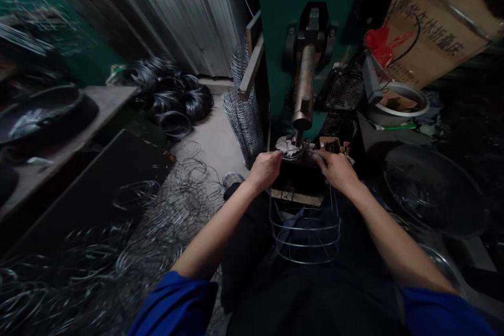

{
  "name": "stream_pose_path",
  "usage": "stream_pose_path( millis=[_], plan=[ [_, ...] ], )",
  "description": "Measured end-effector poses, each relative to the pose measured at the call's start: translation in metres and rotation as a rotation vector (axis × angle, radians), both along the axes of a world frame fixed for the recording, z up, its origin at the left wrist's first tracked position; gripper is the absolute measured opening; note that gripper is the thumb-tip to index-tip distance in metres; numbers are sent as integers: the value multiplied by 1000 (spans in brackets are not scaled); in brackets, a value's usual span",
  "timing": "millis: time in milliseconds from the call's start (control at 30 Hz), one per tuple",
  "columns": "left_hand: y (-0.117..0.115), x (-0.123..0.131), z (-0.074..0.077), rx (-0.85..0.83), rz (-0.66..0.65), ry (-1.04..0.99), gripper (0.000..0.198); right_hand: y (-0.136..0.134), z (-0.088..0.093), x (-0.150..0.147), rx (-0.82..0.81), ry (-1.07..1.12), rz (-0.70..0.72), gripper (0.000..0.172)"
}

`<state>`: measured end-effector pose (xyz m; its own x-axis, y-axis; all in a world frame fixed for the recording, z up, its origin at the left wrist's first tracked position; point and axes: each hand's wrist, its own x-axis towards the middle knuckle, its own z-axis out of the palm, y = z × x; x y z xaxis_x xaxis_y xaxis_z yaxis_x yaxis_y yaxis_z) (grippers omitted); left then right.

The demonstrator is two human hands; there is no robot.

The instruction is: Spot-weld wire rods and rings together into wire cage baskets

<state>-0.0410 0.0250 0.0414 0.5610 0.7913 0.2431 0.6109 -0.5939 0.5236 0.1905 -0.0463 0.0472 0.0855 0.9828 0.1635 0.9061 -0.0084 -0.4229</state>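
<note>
A wire basket frame (306, 229) of thin metal rods hangs below my hands, over my lap. My left hand (266, 170) is closed on its upper left side, fingers pinched near the machine's lower tip. From the other side my right hand (337, 172) grips the frame's upper right, thumb and fingers pressed together. Between the two hands, the spot welder's round metal arm (306, 84) points down, its tip at the wire. White, crumpled-looking material (287, 146) lies beside that tip. Exactly how the wire meets the tip is too dark to tell.
The green machine body (285, 37) stands ahead. Rolled wire mesh (243, 126) is upright to its left. Black wire coils (173, 92) and loose wire rings (177, 210) cover the left floor. At right are a metal bowl (403, 110) and a large dark basin (431, 189).
</note>
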Motion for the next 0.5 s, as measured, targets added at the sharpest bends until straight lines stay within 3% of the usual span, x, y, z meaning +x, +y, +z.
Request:
stream_pose_path(
  millis=[500],
  plan=[
    [5, 3, 6, 12, 45, 154, 31, 5, 11, -4, -77, 34, 23, 31]
  ],
)
